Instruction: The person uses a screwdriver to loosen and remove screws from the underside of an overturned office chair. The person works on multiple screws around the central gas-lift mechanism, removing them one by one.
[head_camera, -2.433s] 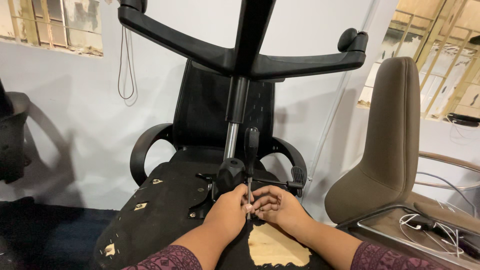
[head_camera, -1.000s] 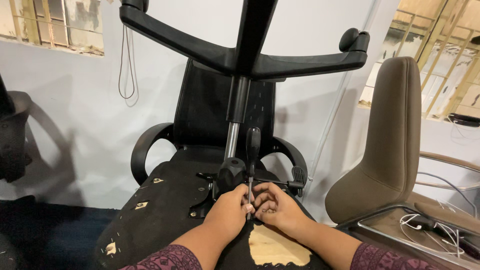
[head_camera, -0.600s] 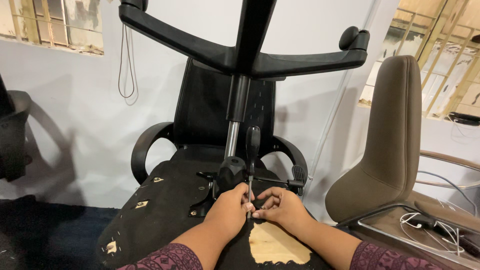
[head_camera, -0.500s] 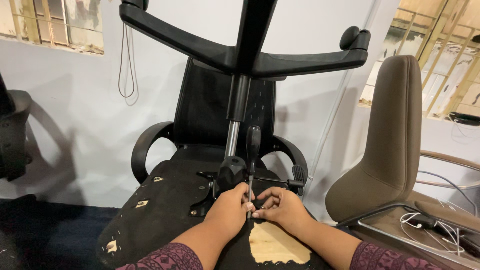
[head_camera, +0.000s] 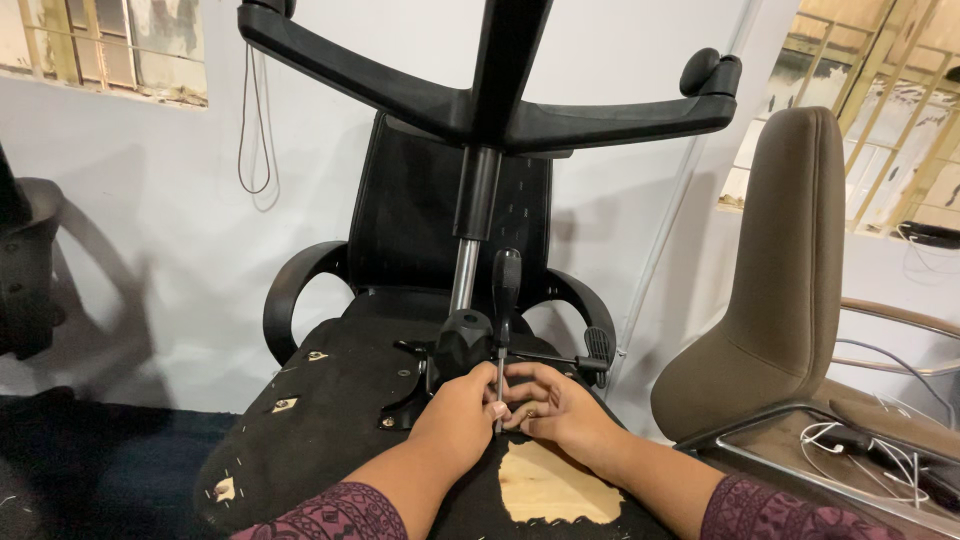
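Note:
An upside-down black office chair lies in front of me, its seat underside (head_camera: 340, 410) facing up and its star base (head_camera: 480, 100) overhead on the gas cylinder (head_camera: 468, 270). A screwdriver (head_camera: 504, 300) with a black handle stands upright, tip down on the metal mechanism plate (head_camera: 415, 390). My left hand (head_camera: 460, 415) pinches the screwdriver's shaft near its tip. My right hand (head_camera: 550, 400) rests right beside it, fingertips touching the shaft and the spot under the tip. A bare wooden patch (head_camera: 550, 485) shows through the torn black fabric below my hands.
A brown chair seat shell (head_camera: 780, 290) leans at the right above a metal frame with white cables (head_camera: 860, 445). Another black chair (head_camera: 25, 270) sits at the left edge. A cord (head_camera: 255, 120) hangs on the white wall behind.
Hardly anything has moved. Both hands stay at the foot of the upright screwdriver; the right hand's fingers shifted slightly.

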